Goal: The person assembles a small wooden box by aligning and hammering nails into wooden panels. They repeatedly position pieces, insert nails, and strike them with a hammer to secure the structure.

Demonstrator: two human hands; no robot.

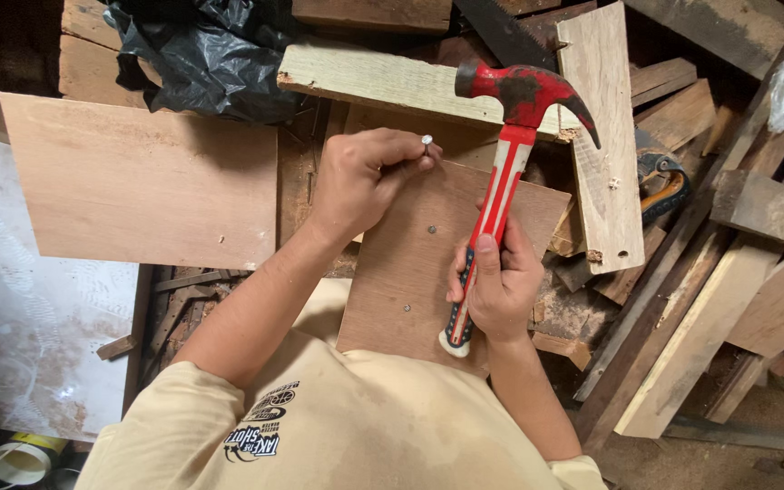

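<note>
My left hand pinches a small nail upright at the far edge of a brown plywood board. Two nail heads show lower down on that board. My right hand grips the red and white handle of a claw hammer. Its red head is raised above the board, to the right of the nail and clear of it.
A large plywood sheet lies to the left over a white panel. Black plastic is bunched at the top. Loose planks and wood offcuts crowd the right side, with a hand saw at the top.
</note>
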